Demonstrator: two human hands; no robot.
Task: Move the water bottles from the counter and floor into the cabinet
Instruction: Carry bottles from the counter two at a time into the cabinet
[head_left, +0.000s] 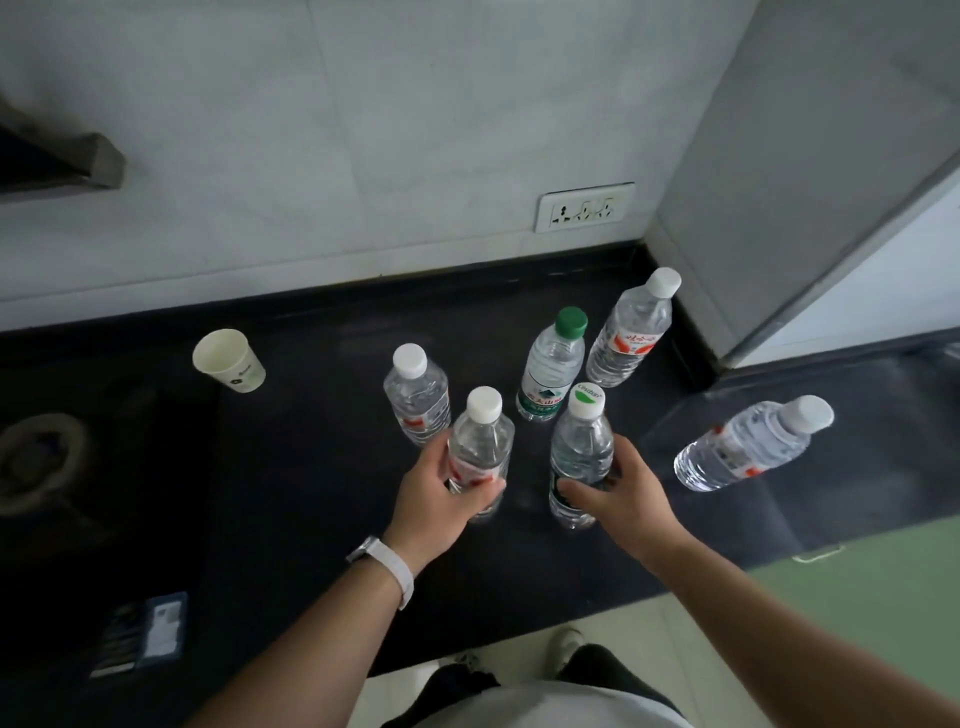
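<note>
On counter (311, 467), left hand (436, 493) grips red-labelled bottle (480, 447); right hand (618, 493) grips clear green-labelled bottle (579, 452).

Both arms outstretched, left hand (439, 491) and right hand (618, 499) in closed grip.

a white paper cup (228, 360) stands at ten o'clock; a white wall socket (584, 207) sits at one o'clock; a dark printed leaflet (140, 635) lies at seven o'clock

Single head-worn view, looking steeply down, close over dark counter (311, 519), edges perhaps wide-angle warped
</note>
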